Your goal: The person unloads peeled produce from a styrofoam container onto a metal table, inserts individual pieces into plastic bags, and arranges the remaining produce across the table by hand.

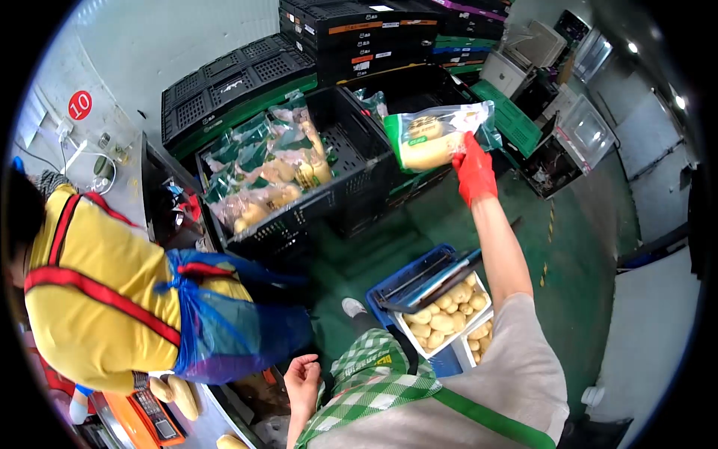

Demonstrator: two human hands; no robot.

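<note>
My right hand [476,173], in a red glove, grips the edge of a clear and green plastic bag of pale, elongated root vegetables [432,152]. The bag is held up in front of a black crate [419,86] at the back. My left hand [302,380] is bare and hangs beside my green checked apron [374,367], its fingers loosely curled with nothing visible in them. To the left of the held bag, a black crate [299,213] contains several similar filled bags [280,168].
White bins of potatoes [446,318] stand on the floor, a blue lid [407,280] beside them. A person in a yellow top [105,277] works at left, near an orange scale [142,419] and loose root vegetables [182,396]. Folded black crates [359,37] are stacked behind.
</note>
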